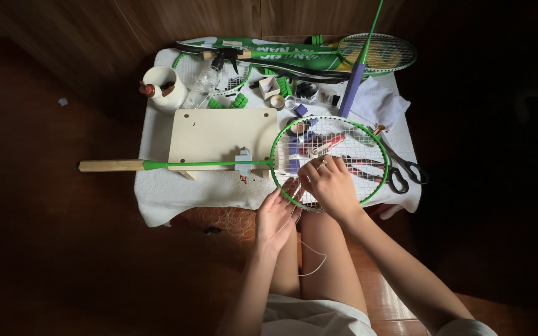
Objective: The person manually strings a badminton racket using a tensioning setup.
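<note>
Worktop (157,199): small, low, draped in a white quilted cloth, brightly lit from above. Floor (51,249): dark reddish-brown wood, glossy, falling into deep shadow left and right of the worktop. Wall (157,18): dark wood panelling with vertical seams, directly behind the worktop. Scrap (63,101): small pale fleck on the floor, left of the worktop.

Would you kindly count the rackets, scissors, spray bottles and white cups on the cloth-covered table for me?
Rackets: 3 – green racket being strung, racket with purple grip, racket under the spray bottle
Scissors: 1
Spray bottles: 1
White cups: 1
Total: 6
</note>
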